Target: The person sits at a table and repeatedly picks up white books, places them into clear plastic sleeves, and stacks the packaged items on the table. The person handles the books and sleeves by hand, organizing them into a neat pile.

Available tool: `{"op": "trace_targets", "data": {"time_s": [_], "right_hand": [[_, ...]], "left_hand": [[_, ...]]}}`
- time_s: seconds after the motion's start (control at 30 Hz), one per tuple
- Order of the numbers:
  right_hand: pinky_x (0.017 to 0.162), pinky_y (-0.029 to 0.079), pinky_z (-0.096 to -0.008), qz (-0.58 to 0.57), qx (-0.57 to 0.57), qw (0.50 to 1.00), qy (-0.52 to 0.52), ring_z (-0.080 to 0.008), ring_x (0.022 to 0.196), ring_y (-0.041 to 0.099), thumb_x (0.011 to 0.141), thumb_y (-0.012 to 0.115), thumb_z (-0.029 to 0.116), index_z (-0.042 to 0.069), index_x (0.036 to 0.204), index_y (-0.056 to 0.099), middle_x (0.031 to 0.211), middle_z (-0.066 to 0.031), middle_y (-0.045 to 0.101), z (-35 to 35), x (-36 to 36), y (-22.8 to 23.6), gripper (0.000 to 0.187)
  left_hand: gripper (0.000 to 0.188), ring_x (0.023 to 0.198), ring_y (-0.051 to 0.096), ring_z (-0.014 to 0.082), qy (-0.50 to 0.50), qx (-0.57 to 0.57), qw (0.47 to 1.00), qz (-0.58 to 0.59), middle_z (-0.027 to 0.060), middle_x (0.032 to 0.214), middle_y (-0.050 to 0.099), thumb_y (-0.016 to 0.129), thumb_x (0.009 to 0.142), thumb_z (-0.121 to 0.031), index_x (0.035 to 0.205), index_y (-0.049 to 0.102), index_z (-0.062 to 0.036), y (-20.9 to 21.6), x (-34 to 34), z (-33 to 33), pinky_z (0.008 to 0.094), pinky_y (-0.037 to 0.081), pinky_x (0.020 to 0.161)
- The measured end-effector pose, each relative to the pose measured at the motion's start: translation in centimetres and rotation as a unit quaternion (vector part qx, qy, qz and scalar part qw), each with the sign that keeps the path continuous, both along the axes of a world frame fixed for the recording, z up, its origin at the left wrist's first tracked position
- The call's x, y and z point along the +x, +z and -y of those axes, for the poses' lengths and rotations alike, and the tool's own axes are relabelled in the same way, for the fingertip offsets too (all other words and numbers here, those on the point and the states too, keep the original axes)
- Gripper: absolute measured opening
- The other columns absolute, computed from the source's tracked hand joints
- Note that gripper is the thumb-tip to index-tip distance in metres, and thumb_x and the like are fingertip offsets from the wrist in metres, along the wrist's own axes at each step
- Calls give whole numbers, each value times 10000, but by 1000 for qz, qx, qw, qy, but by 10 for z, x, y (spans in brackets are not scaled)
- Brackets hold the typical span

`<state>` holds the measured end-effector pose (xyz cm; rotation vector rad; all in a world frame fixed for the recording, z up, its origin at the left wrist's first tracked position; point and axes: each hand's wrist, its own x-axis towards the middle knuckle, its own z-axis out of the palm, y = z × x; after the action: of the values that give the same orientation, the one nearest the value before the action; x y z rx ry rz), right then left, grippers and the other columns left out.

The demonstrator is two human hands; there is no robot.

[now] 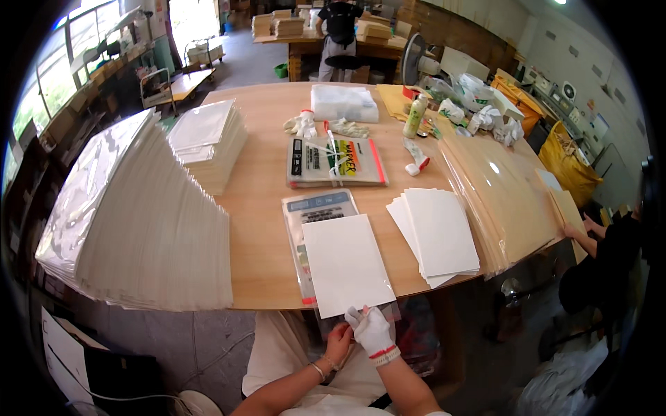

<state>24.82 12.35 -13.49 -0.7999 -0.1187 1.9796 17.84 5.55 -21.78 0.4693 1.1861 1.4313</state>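
At the table's near edge, my bare left hand (338,344) is closed on the edge of a clear plastic sleeve (394,310). Beside it, my right hand (371,331), in a white glove with a red cuff, pinches the same sleeve just below a white sheet (347,263). That sheet lies askew over a printed plastic bag (295,239), hiding most of it. Behind sits a tied bundle of printed bags (336,163). Right of the sheet is a fanned pile of white sheets (440,232). My fingertips partly overlap, so their exact grip is hard to see.
A tall stack of plastic-wrapped sheets (152,222) fills the left, with a smaller stack (208,139) behind. Large tan sheets in clear plastic (496,194) lie right. White gloves (300,125), a bottle (415,116) and a fan (414,59) stand farther back. A co-worker (603,253) handles tan sheets at right.
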Motion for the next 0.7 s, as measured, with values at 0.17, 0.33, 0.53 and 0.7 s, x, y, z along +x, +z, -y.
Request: {"op": "trace_targets", "data": {"time_s": [0.17, 0.33, 0.53, 0.7], "right_hand": [[645, 528, -336, 72, 32, 985, 152, -241, 699, 621, 876, 474, 188, 49, 1056, 477, 913, -137, 610, 0, 19, 34, 228], [537, 456, -302, 478, 315, 742, 348, -186, 641, 590, 830, 533, 147, 37, 831, 571, 810, -98, 604, 15, 11, 61, 116], [682, 439, -385, 623, 580, 468, 238, -309, 800, 525, 690, 576, 116, 35, 753, 558, 811, -139, 525, 29, -42, 39, 104], [665, 451, -339, 380, 640, 594, 305, -268, 742, 528, 697, 586, 65, 48, 783, 567, 798, -110, 539, -1, -2, 34, 91]], "left_hand": [[397, 1002, 507, 143, -27, 1, 1000, 11, 34, 1096, 527, 549, 855, -216, 1204, 423, -75, 48, -32, 9, 297, 432, 795], [422, 1024, 516, 148, -94, -83, 992, -4, 54, 1154, 533, 448, 887, -336, 1206, 443, -60, 40, -86, 23, 300, 409, 821], [391, 950, 552, 117, -39, -81, 989, 115, 38, 1030, 588, 375, 908, -356, 1051, 568, -47, 21, -77, 26, 241, 447, 755], [383, 823, 620, 175, 33, -125, 987, 100, 71, 942, 634, 345, 872, -305, 972, 592, -30, 20, -76, 21, 268, 480, 658]]}}
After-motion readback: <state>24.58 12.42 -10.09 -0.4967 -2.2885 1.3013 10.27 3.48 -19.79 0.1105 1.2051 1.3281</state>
